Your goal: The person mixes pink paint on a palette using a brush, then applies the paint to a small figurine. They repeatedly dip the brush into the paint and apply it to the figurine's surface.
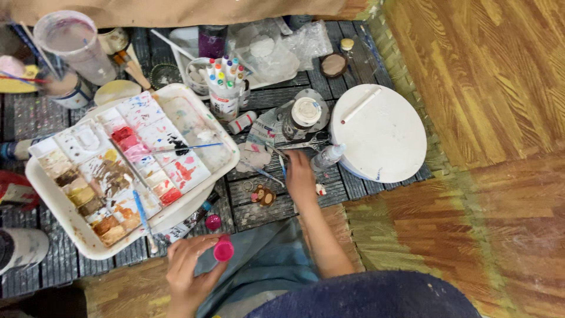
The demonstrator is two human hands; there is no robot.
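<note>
Pink bottle (223,248) pinched in left hand (189,271); right hand's (299,176) fingers close on a half-hidden brush (281,164).

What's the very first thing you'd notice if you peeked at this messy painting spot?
The big white paint palette at the left, smeared with reds and browns, with brushes lying across it. Next, the round white disc at the right. Near the bottom, the left hand holds a bright pink cap.
</note>
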